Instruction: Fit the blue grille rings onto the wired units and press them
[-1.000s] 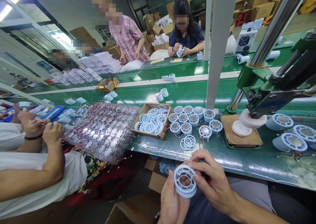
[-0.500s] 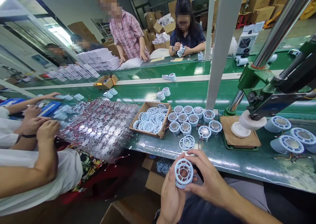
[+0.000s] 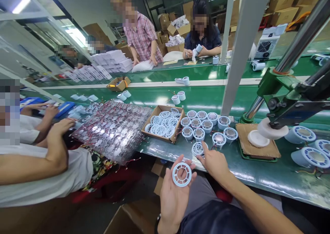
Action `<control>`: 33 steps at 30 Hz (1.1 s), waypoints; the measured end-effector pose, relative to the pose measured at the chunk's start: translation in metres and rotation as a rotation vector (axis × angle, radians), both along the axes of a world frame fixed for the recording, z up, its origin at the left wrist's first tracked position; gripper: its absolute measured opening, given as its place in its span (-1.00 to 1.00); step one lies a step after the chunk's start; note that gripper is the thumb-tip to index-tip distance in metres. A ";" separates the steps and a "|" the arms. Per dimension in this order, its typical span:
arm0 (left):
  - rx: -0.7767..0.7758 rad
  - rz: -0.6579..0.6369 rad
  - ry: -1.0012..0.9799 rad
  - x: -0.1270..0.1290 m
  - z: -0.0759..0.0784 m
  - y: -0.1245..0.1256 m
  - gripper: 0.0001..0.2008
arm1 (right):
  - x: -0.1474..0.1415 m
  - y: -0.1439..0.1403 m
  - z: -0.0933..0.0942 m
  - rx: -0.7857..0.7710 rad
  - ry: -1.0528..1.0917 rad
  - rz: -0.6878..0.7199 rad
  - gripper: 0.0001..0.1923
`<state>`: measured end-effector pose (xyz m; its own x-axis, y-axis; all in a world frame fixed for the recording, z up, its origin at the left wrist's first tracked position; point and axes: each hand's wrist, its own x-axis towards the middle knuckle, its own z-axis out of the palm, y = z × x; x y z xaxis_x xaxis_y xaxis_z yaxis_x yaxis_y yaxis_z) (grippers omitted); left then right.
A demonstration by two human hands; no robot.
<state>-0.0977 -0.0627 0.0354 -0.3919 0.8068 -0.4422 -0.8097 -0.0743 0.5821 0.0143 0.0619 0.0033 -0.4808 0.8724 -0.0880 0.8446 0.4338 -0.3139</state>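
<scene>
A light-blue spoked plastic ring point(image 3: 182, 174) rests across the palm and fingers of my left hand point(image 3: 173, 196), its face turned up toward me. The hand holds it over my lap, just off the table's front edge. My right hand point(image 3: 216, 162) reaches to a small pile of similar rings point(image 3: 197, 148) at that edge. Its index finger touches the pile's right side, with the thumb apart below; the other fingers are partly hidden. Behind the pile stand several light-blue round housings point(image 3: 198, 134) with grey discs in their tops and thin wires.
A cardboard box point(image 3: 165, 138) of rings stands left of the housings, beside a bubble-wrap sheet point(image 3: 116, 131) covered with wired parts. To the right is a green press point(image 3: 279, 100) with a white pad, and more housings point(image 3: 304, 156). Co-workers sit at left and across the belt.
Both hands were together around what looked like stacked rings. My right hand has moved up to the pile on the table; my left keeps one ring and has shifted left.
</scene>
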 end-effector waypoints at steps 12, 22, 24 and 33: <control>0.042 -0.052 -0.034 0.018 0.004 0.008 -0.58 | 0.035 -0.049 0.028 0.311 0.725 0.458 -0.58; -0.247 -0.112 1.445 -0.104 0.025 0.090 -0.59 | 0.044 -0.023 0.014 -0.004 0.879 -0.046 -0.71; -0.346 -0.186 1.575 -0.149 0.030 0.119 -0.60 | 0.051 -0.021 0.010 -0.087 0.883 -0.087 -0.64; -0.469 -0.528 1.897 -0.191 0.009 0.157 -0.67 | 0.084 -0.022 -0.016 -0.206 0.891 -0.203 -0.60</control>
<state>-0.2886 0.0944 0.0448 -0.3325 0.9431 -0.0052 0.8388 0.2983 0.4554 0.0981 0.0401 -0.0123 -0.2852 0.9553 0.0775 0.3087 0.1682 -0.9362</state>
